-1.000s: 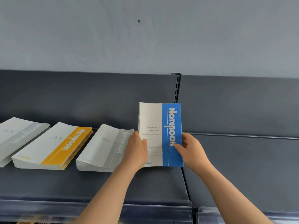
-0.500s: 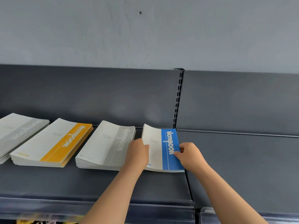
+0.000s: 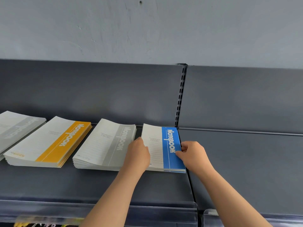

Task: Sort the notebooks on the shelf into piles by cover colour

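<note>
At the right end of the shelf (image 3: pixel 82 182), just left of the seam (image 3: pixel 190 182) where the next shelf section begins, lies the blue pile (image 3: pixel 170 149), flat and close beside the grey pile (image 3: pixel 105 145). Our left hand (image 3: pixel 139 154) curls round its left edge, and our right hand (image 3: pixel 193 154) pinches its right edge, thumb on the cover and fingers (image 3: pixel 184 147) tucked against the side.

We judge the seam to be the main hazard. The pile's right edge runs almost along it, so a push to the right could tip the lower notebooks into the gap or skew them. The covers look smooth, and an uneven release may let the top ones slide and fan out.

Our left knuckles sit touching or nearly touching the grey pile, whose upper covers bow upward. A careless pull back could drag those out of line.

Further left lie the yellow pile (image 3: pixel 49 141) and a second grey pile (image 3: pixel 16 126). With two grey piles apart, we think the sorting could end up unfinished if they are not merged.
</note>
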`<state>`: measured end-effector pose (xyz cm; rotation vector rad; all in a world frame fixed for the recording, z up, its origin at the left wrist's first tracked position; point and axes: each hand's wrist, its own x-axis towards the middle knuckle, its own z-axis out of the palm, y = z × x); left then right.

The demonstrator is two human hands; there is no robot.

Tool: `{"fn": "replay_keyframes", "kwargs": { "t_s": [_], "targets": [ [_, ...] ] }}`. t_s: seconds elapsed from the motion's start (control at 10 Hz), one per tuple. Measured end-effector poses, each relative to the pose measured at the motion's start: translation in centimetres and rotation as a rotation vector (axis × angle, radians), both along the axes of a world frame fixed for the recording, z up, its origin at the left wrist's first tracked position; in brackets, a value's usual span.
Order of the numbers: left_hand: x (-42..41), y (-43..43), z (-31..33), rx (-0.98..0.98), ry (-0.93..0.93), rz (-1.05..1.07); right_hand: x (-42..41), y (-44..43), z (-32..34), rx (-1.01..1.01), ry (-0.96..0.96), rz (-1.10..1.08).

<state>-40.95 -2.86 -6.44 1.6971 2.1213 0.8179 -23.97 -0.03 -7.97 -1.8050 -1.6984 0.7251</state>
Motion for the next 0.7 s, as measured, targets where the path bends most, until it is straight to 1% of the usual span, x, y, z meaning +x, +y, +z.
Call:
{"fn": "replay_keyframes", "kwargs": {
  "t_s": [0.4, 0.5, 0.6, 0.7],
  "targets": [
    [0.4, -0.8, 0.4, -0.031, -0.037, 0.012, 0.0, -0.4, -0.1, 0.013, -0.060, 0.031],
    [0.5, -1.2, 0.8, -0.010, -0.014, 0.018, 0.1, -0.4, -0.1, 0.071, -0.140, 0.045],
    [0.4, -2.0, 1.6, 0.046, 0.023, 0.034, 0.0, -1.0, 0.1, 0.145, -0.263, 0.073],
    [-0.1, -2.7, 2.1, 0.125, 0.040, 0.054, -0.8, -1.9, 1.2, 0.230, -0.312, 0.094]
  ]
}}
